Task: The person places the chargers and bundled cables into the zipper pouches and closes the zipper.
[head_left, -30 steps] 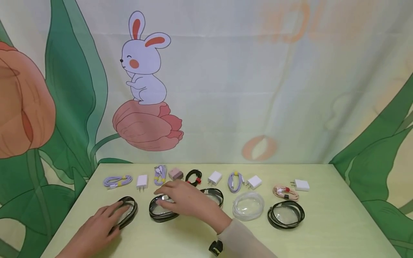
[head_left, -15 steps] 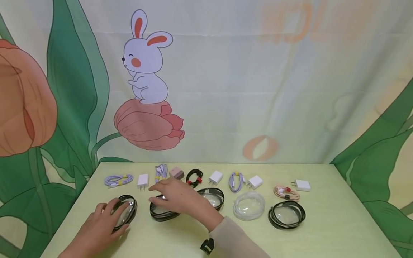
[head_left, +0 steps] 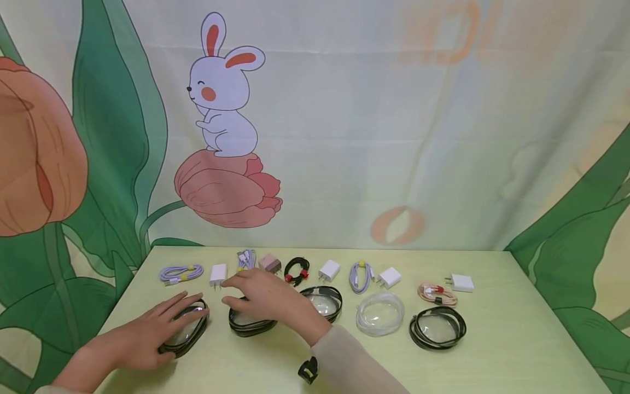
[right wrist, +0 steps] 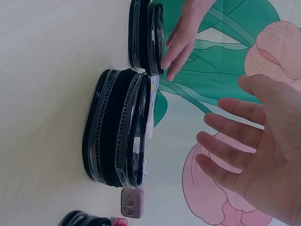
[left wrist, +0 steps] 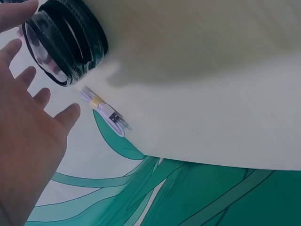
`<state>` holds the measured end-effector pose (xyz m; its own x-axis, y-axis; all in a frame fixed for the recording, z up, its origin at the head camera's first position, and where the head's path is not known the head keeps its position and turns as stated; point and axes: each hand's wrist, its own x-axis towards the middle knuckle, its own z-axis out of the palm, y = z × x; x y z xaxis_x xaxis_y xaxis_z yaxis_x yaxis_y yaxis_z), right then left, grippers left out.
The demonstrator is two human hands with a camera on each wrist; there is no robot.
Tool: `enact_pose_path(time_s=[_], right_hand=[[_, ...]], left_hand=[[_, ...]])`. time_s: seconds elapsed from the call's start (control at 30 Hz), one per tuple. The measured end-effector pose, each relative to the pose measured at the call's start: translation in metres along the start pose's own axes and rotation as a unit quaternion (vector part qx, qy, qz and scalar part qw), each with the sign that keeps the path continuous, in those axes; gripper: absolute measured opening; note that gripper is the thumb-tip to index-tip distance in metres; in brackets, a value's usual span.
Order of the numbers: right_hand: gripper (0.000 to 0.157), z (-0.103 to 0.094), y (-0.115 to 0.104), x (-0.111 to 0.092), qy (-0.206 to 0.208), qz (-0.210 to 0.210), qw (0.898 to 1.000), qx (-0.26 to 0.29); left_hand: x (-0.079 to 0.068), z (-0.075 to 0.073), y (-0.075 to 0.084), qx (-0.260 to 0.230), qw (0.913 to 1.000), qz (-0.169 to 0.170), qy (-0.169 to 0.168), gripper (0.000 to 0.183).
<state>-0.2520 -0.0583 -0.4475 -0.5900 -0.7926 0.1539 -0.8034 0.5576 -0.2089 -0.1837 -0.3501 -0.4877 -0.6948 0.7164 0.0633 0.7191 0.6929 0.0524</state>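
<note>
My left hand (head_left: 140,336) is over the leftmost round zip case (head_left: 196,332), which has a clear top and black trim. Its fingers are extended; whether they touch the case I cannot tell. In the left wrist view, the fingers spread beside that case (left wrist: 70,44). My right hand (head_left: 268,295) hovers above a second black-trimmed case (head_left: 252,329), hiding part of it. From the right wrist view, the hand (right wrist: 254,146) has relaxed fingers apart from the case (right wrist: 117,129), and nothing is in it.
More round cases stand rightward: black-trimmed (head_left: 327,302), white-trimmed (head_left: 380,313) and black-trimmed (head_left: 437,328). Behind lie bundled lilac cables (head_left: 181,274), a black cable (head_left: 296,271), a pink cable (head_left: 437,294), white charger plugs (head_left: 218,274) and a pink plug (head_left: 269,263).
My left hand's fingers have straightened, loosening from round the leftmost case. My right hand has drifted slightly left and away from the second case.
</note>
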Motion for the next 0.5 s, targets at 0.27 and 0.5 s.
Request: enact_pose_path(time_s=[0.27, 0.5], right_hand=[[0.043, 0.008, 0.002, 0.027, -0.024, 0.007, 0.999, 0.023], [0.044, 0.015, 0.01, 0.045, -0.023, 0.011, 0.999, 0.046]], left_hand=[[0.005, -0.004, -0.006, -0.027, 0.999, -0.002, -0.036, 0.092], [0.007, -0.007, -0.008, -0.055, 0.9964, -0.024, -0.061, 0.088]])
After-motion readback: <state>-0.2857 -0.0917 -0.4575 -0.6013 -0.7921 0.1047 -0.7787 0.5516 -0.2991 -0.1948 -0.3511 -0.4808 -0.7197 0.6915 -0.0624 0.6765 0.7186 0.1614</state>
